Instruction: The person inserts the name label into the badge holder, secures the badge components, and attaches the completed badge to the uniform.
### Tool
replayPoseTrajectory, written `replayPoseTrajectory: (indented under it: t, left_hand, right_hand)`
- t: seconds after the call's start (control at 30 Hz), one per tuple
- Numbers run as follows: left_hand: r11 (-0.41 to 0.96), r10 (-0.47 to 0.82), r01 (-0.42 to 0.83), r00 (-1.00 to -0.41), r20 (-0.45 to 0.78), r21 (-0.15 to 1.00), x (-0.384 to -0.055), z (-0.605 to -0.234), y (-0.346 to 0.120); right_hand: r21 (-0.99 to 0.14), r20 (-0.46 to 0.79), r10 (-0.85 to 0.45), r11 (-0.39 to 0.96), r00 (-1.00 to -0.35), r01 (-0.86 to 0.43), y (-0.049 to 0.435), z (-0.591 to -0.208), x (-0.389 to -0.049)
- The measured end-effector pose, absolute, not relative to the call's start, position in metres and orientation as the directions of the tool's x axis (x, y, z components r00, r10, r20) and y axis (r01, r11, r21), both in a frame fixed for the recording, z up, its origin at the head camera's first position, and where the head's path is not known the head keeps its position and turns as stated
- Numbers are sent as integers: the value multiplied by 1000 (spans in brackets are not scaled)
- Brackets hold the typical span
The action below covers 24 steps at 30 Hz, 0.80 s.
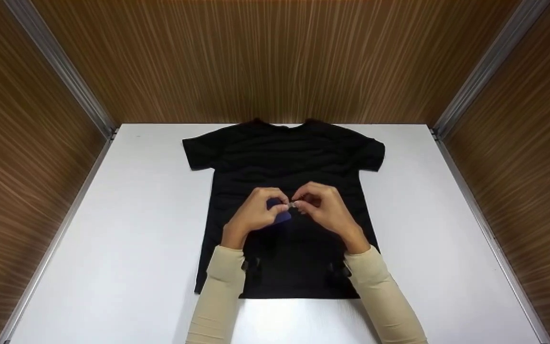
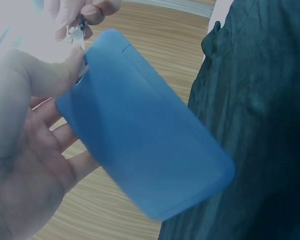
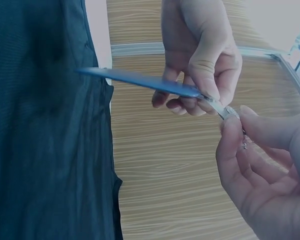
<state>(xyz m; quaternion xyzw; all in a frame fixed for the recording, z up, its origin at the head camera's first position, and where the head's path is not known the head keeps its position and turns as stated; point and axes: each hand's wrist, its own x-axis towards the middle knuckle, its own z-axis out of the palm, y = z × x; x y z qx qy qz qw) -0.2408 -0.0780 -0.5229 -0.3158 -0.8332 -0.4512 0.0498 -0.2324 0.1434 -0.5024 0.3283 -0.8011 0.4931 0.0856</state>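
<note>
A flat blue badge holder [image 2: 145, 130] hangs tilted from my left hand [image 1: 258, 210], whose thumb and fingers pinch it at its slotted end by a clear strap. My right hand [image 1: 325, 208] pinches the small metal clip [image 3: 231, 112] joined to that strap, between thumb and forefinger. Both hands meet fingertip to fingertip above the middle of a black T-shirt [image 1: 289, 267]. In the right wrist view the holder appears nearly edge-on. Fingers partly hide the clip.
The T-shirt lies spread on a white table [image 1: 151, 215], its collar at the back edge and sleeves out to both sides. Wood-grain panels [image 1: 275, 62] with metal edge strips enclose the table at the back, left and right.
</note>
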Motion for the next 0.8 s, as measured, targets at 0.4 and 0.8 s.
replayPoseTrajectory:
  t: [0.4, 0.8]
  left_hand:
    - [386, 444, 595, -790, 424, 705, -244, -525, -79]
    - [346, 418, 608, -782, 463, 714, -241, -524, -70]
  right_hand:
    - [-754, 490, -424, 231, -761, -615, 137, -473, -213]
    - [-827, 453, -388, 155, -803, -541, 138, -496, -226]
